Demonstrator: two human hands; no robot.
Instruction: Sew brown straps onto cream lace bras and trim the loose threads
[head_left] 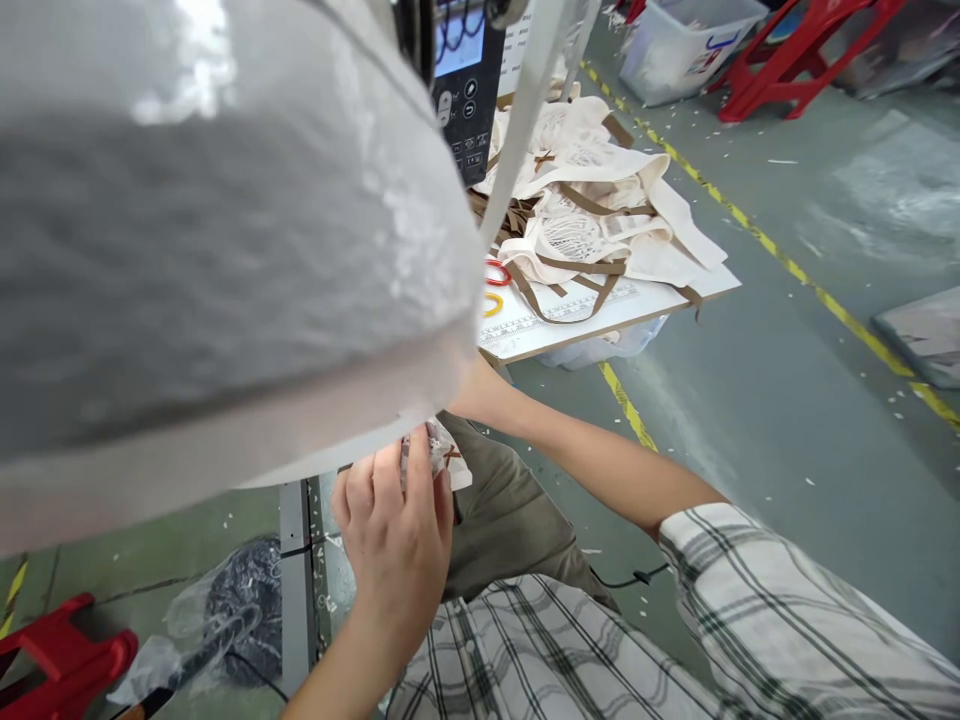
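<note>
My left hand (394, 510) is at the edge of the white sewing machine table (330, 457), its fingers closed over a piece of white lace fabric (457, 470) with a small brown bow. The fabric's far part is hidden under the big blurred machine head (225, 260). My right hand (474, 392) reaches in from the right, just behind that fabric. Only its wrist end shows; the machine head covers its fingers. Needle and stitching area are out of sight.
A side board (637, 300) bears a heap of cream lace garments (600, 200) with brown straps, plus red-handled scissors (497, 272) and a yellow handle (492, 304). A control panel (469, 110) stands behind. Red stools (810, 55) and a plastic bin (682, 45) are on the floor.
</note>
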